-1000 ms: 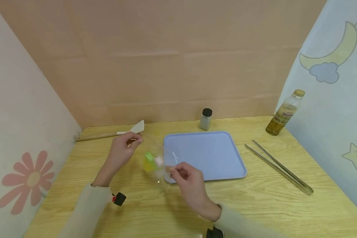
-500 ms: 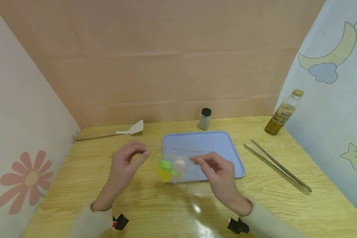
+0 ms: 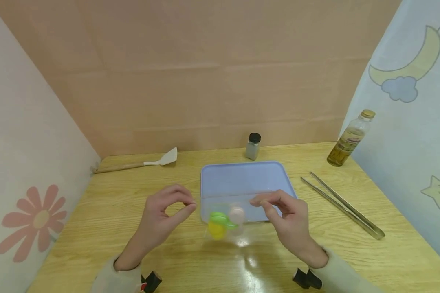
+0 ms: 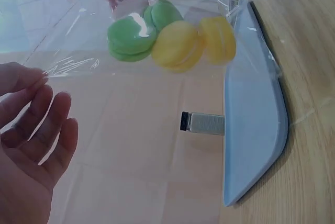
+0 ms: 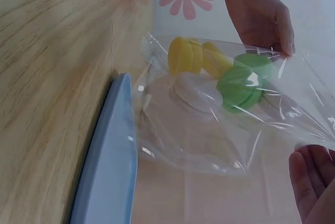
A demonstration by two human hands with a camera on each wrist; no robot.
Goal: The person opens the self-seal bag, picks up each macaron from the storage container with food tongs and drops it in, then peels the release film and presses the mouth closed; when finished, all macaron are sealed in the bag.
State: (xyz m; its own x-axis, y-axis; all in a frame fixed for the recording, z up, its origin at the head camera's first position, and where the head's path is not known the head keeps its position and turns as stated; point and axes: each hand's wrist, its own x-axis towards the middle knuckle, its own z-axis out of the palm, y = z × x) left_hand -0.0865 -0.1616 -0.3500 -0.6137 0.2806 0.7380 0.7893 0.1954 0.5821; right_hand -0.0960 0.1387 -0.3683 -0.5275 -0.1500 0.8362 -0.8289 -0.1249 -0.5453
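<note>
A clear plastic bag [image 5: 225,145] with several macarons inside hangs between my hands, near the front edge of the blue tray [image 3: 242,179]. In the head view a green macaron [image 3: 218,217], a yellow macaron [image 3: 216,232] and a pale pink macaron [image 3: 236,214] show blurred through the film. My left hand [image 3: 165,221] pinches one side of the bag between thumb and index finger. The opposite side is pinched by my right hand [image 3: 289,221]. In the left wrist view the green and yellow macarons [image 4: 178,46] are bunched low in the bag, above the tabletop.
Behind the tray stands a small black-capped jar [image 3: 253,146]. A spatula [image 3: 139,164] lies at the back left. Metal tongs [image 3: 342,207] lie right of the tray, and an oil bottle [image 3: 348,142] stands at the back right. Walls border three sides.
The bag has moved right and toward me, and it is now spread wider. My right hand has moved right, away from the left hand, which has shifted right and nearer.
</note>
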